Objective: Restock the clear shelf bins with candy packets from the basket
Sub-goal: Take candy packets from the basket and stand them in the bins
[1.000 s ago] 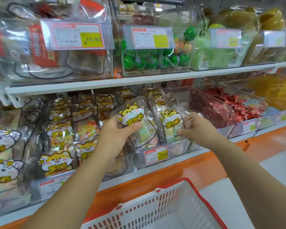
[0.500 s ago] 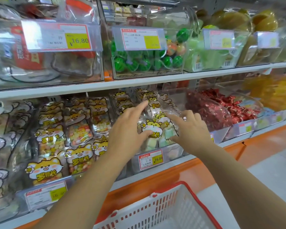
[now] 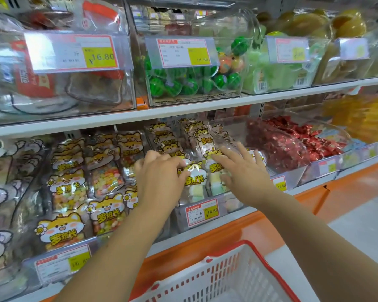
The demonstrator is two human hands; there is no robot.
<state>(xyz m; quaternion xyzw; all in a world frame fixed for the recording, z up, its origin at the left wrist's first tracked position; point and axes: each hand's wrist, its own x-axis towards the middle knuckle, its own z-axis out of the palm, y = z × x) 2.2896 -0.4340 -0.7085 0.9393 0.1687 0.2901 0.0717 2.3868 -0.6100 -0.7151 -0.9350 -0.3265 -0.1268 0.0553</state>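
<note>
While rows of cat-print packets fill the bin at far left, a person's left hand reaches into the middle clear bin on the lower shelf, fingers curled with their tips on the top of a candy packet; whether they pinch it cannot be told. That packet stands upright at the bin's front, long axis vertical, cartoon header uppermost, printed face toward the aisle, touching a like packet beside it. The right hand lies over the neighbouring packets, fingers straight and spread, gripping nothing. A red-rimmed white basket sits below; red-wrapped sweets fill the next bin right
</note>
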